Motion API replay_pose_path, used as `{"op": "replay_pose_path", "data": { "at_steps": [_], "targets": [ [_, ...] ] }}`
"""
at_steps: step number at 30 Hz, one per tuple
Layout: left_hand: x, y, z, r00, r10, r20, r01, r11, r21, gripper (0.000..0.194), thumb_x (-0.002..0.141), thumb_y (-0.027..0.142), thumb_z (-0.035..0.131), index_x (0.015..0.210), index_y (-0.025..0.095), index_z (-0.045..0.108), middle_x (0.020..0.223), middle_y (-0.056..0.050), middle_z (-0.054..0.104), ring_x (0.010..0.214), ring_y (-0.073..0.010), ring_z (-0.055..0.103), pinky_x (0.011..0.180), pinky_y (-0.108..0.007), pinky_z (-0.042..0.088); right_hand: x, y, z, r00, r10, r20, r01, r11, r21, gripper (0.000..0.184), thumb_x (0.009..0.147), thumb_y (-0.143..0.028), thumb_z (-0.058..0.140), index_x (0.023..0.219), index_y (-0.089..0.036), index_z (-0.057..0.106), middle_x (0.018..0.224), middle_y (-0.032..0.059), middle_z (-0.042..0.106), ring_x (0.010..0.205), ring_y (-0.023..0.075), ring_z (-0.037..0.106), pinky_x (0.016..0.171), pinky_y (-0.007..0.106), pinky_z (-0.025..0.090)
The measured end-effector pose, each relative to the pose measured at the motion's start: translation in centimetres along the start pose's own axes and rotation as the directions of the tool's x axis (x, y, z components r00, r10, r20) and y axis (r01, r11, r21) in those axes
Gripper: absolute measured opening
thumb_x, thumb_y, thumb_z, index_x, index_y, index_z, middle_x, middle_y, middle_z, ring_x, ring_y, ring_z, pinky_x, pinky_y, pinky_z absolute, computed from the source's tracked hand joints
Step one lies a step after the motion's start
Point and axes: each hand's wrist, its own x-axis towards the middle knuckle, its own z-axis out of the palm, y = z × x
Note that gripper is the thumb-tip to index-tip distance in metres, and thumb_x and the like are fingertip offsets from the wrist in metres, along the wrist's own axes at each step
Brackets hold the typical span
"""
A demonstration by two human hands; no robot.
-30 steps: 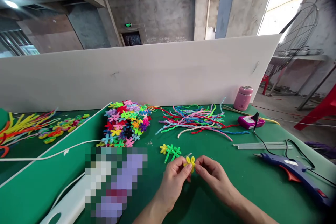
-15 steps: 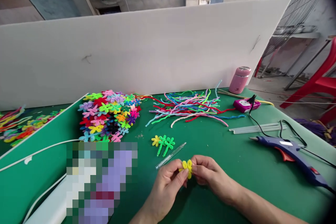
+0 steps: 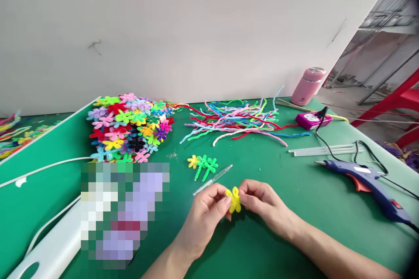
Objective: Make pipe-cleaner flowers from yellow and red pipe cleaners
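Between my two hands is a yellow pipe-cleaner flower [image 3: 235, 201] with looped petals, held above the green table. My left hand [image 3: 211, 213] pinches its left petals between thumb and fingers. From the other side, my right hand [image 3: 263, 200] has its thumb and fingertips closed on a right petal. Just beyond my left hand lies a clear pen-like stick [image 3: 213, 180]. Past it rest a small yellow flower [image 3: 193, 162] and two green pipe-cleaner pieces [image 3: 207, 167] with short stems.
A heap of colourful pipe-cleaner flowers [image 3: 131, 128] is at left, loose pipe cleaners [image 3: 242, 122] at the back. To the right are a blue glue gun [image 3: 363, 178], glue sticks [image 3: 327, 150], a purple box [image 3: 312, 120] and a pink bottle [image 3: 307, 87]. A white board [image 3: 183, 35] stands behind.
My view has tilted down, so the table sits higher in the picture. The yellow flower has turned a little between my fingers, its petals more spread. Both hands keep hold of it.
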Motion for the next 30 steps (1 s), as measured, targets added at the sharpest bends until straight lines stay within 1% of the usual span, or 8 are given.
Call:
{"op": "replay_pose_path", "data": {
  "at_steps": [3, 6, 13, 16, 19, 24, 27, 30],
  "targets": [
    [0.05, 0.02, 0.11, 1.0, 0.009, 0.007, -0.009, 0.997, 0.076, 0.017, 0.082, 0.029, 0.053, 0.073, 0.015, 0.055, 0.064, 0.001, 0.05, 0.06, -0.0106, 0.045, 0.058, -0.024, 0.039, -0.11, -0.01, -0.02, 1.0, -0.025, 0.009, 0.025, 0.998, -0.053, 0.029, 0.082, -0.041, 0.052, 0.074, -0.013, 0.052, 0.068, 0.0012, 0.053, 0.062, 0.0118, 0.046, 0.058, 0.024, 0.035],
    [0.01, 0.25, 0.25, 0.999, 0.025, 0.023, -0.029, 0.983, 0.183, 0.019, 0.083, 0.029, 0.051, 0.071, 0.015, 0.053, 0.061, 0.002, 0.049, 0.058, -0.0101, 0.045, 0.057, -0.023, 0.038, -0.06, 0.14, -0.16, 1.0, -0.028, -0.001, 0.028, 0.997, -0.075, 0.029, 0.083, -0.041, 0.052, 0.074, -0.014, 0.052, 0.067, 0.0012, 0.052, 0.062, 0.0119, 0.046, 0.057, 0.025, 0.035],
    [-0.22, 0.66, 0.21, 0.994, 0.104, 0.043, -0.112, 0.92, 0.375, 0.018, 0.085, 0.027, 0.048, 0.071, 0.016, 0.054, 0.059, 0.003, 0.047, 0.056, -0.0097, 0.044, 0.054, -0.022, 0.035, 0.33, 0.54, -0.29, 0.996, 0.088, 0.033, -0.09, 0.992, 0.092, 0.034, 0.077, -0.045, 0.058, 0.066, -0.014, 0.049, 0.053, -0.0063, 0.038, 0.047, 0.0059, 0.028, 0.045, 0.02, 0.022],
    [0.02, 0.34, 0.12, 0.997, 0.083, 0.006, -0.081, 0.95, 0.301, 0.016, 0.083, 0.026, 0.051, 0.071, 0.015, 0.055, 0.059, 0.003, 0.049, 0.057, -0.0099, 0.045, 0.056, -0.022, 0.037, 0.41, 0.51, -0.17, 0.995, 0.102, 0.014, -0.103, 0.988, 0.115, 0.035, 0.076, -0.045, 0.059, 0.065, -0.014, 0.049, 0.053, -0.0063, 0.039, 0.046, 0.0053, 0.027, 0.044, 0.02, 0.02],
    [0.26, -0.05, 0.07, 1.0, -0.003, -0.018, 0.005, 0.996, 0.085, 0.015, 0.082, 0.026, 0.053, 0.073, 0.015, 0.056, 0.062, 0.001, 0.051, 0.059, -0.0106, 0.047, 0.058, -0.023, 0.04, 0.37, 0.29, -0.08, 0.999, 0.045, -0.024, -0.043, 0.996, 0.083, 0.034, 0.078, -0.045, 0.058, 0.066, -0.013, 0.051, 0.057, -0.004, 0.045, 0.05, 0.0062, 0.033, 0.047, 0.02, 0.024],
    [0.36, -0.14, 0.22, 0.997, -0.078, -0.004, 0.076, 0.981, -0.18, 0.017, 0.081, 0.025, 0.054, 0.07, 0.013, 0.059, 0.065, -0.001, 0.052, 0.061, -0.0111, 0.047, 0.057, -0.024, 0.041, 0.21, 0.02, -0.1, 0.996, -0.021, -0.085, 0.018, 0.999, -0.029, 0.035, 0.082, -0.047, 0.051, 0.069, -0.014, 0.054, 0.056, -0.0031, 0.044, 0.051, 0.0082, 0.035, 0.049, 0.021, 0.028],
    [0.33, -0.12, 0.32, 0.998, -0.06, 0.003, 0.059, 0.972, -0.227, 0.021, 0.083, 0.026, 0.051, 0.069, 0.013, 0.059, 0.066, -0.001, 0.051, 0.062, -0.0119, 0.048, 0.057, -0.025, 0.041, 0.13, -0.01, -0.02, 0.993, -0.044, -0.11, 0.038, 0.998, -0.052, 0.033, 0.082, -0.046, 0.051, 0.072, -0.014, 0.055, 0.06, -0.0015, 0.049, 0.054, 0.009, 0.039, 0.051, 0.022, 0.032],
    [0.29, -0.29, 0.33, 0.999, -0.042, 0.016, 0.044, 0.99, -0.133, 0.019, 0.082, 0.027, 0.054, 0.071, 0.013, 0.06, 0.065, -0.001, 0.052, 0.062, -0.012, 0.048, 0.058, -0.025, 0.041, 0.09, 0.0, 0.09, 0.992, -0.073, -0.106, 0.067, 0.996, -0.06, 0.032, 0.083, -0.043, 0.051, 0.073, -0.014, 0.056, 0.063, -0.0009, 0.051, 0.056, 0.0093, 0.041, 0.053, 0.022, 0.033]
  ]
}}
